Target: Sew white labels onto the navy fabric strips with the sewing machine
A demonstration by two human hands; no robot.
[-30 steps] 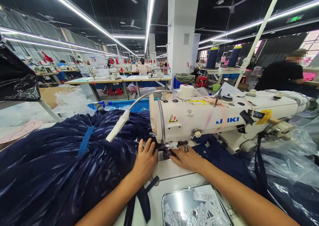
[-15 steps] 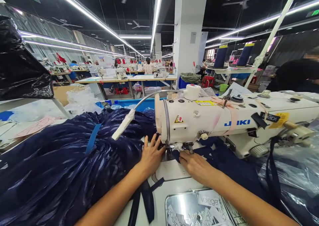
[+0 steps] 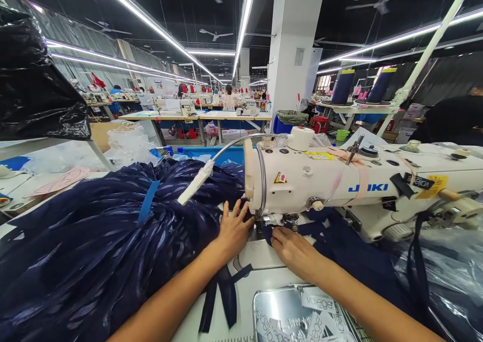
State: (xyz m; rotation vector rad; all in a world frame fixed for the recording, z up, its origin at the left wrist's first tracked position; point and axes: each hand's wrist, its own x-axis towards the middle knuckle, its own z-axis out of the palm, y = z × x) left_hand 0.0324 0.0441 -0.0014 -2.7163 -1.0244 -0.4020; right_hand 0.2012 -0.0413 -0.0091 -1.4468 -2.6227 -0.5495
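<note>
A white sewing machine (image 3: pixel 294 173) stands in front of me, its presser foot (image 3: pixel 259 230) between my hands. My left hand (image 3: pixel 233 234) lies left of the foot with its fingers spread, touching the work under the machine head. To the right of the foot, my right hand (image 3: pixel 294 247) has its fingers curled and pressed on the edge of navy fabric (image 3: pixel 358 254). That fabric runs on behind my right forearm. Navy straps (image 3: pixel 227 296) hang over the table below my left wrist. The exact stitching spot is hidden by the foot and fingers.
A big heap of navy garments (image 3: pixel 113 236) covers the left side, with a blue strip (image 3: pixel 149 201) across it. A metal tray (image 3: pixel 277 302) holds printed labels (image 3: pixel 319 300). A flexible lamp (image 3: pixel 195 183) arches over the heap. Clear plastic (image 3: pixel 449 271) lies at right.
The whole view has shifted slightly to the right in the picture. Both hands stay at the presser foot in nearly the same pose.
</note>
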